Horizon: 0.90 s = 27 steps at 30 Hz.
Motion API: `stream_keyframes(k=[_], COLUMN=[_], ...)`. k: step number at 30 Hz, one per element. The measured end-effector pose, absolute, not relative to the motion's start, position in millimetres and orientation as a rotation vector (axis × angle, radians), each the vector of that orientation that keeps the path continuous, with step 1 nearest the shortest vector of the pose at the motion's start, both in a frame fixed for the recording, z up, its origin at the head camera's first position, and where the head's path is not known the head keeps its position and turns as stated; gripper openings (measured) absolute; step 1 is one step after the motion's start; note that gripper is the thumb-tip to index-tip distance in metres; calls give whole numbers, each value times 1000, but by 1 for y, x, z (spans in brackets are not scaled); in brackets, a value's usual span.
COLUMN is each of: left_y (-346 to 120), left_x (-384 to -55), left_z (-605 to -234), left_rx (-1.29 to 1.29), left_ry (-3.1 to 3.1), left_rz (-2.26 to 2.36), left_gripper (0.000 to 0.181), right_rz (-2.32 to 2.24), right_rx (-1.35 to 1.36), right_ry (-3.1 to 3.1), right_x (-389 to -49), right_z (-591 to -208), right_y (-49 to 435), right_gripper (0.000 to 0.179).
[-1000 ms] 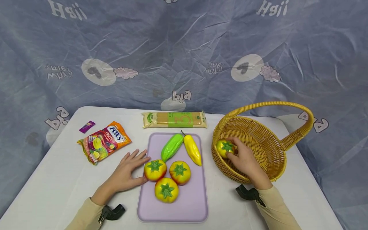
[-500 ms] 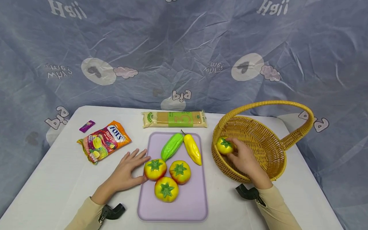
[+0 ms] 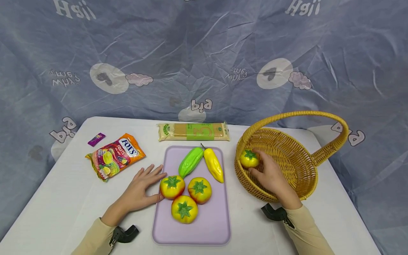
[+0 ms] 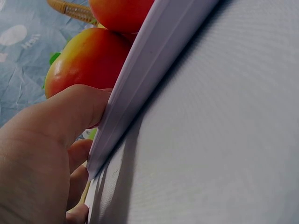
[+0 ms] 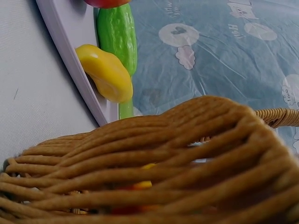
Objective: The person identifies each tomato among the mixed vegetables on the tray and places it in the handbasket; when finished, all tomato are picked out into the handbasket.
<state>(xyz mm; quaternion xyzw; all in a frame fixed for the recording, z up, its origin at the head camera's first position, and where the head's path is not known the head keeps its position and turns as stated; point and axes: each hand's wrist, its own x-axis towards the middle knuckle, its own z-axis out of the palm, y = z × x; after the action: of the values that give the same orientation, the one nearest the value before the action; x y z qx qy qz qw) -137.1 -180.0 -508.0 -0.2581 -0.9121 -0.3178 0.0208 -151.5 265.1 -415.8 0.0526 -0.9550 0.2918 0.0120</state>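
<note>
In the head view my right hand (image 3: 270, 174) reaches into the wicker basket (image 3: 294, 141) and grips a yellow tomato (image 3: 249, 159) with a green star-shaped leaf, against the basket's left inner side. The right wrist view shows mostly basket weave (image 5: 154, 154), with bits of yellow and red through the gaps. My left hand (image 3: 140, 191) lies with fingers spread at the left edge of the lilac tray (image 3: 210, 230); its thumb and fingertips touch the rim. On the tray are three more yellow-red tomatoes (image 3: 184, 209), a green ridged vegetable (image 3: 191, 162) and a yellow pepper (image 3: 213, 165).
Left of the tray lie an orange candy bag (image 3: 116, 156) and a small purple packet (image 3: 96, 139). A pack of noodles (image 3: 194, 131) lies behind the tray. The basket's tall handle (image 3: 299, 114) arches above its opening. A blue-grey printed cloth (image 3: 204, 53) hangs behind.
The tomato in my right hand has shifted slightly towards the far left wall of the basket, and the fingers with it. My left hand and the tray's contents stay as they were.
</note>
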Motion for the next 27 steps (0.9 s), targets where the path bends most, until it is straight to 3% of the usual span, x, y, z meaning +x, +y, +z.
stream_keyframes(k=[15, 27], left_y=[-180, -180], left_x=[-136, -137], left_z=[-510, -510], left_rx=[-801, -803], left_ry=[-2820, -2823], left_rz=[-986, -974], left_gripper=[66, 65], right_rz=[964, 948], right_rx=[89, 146], right_ry=[-2970, -2909], right_x=[-150, -142], right_z=[-410, -401], right_y=[266, 265], right_gripper=[76, 68])
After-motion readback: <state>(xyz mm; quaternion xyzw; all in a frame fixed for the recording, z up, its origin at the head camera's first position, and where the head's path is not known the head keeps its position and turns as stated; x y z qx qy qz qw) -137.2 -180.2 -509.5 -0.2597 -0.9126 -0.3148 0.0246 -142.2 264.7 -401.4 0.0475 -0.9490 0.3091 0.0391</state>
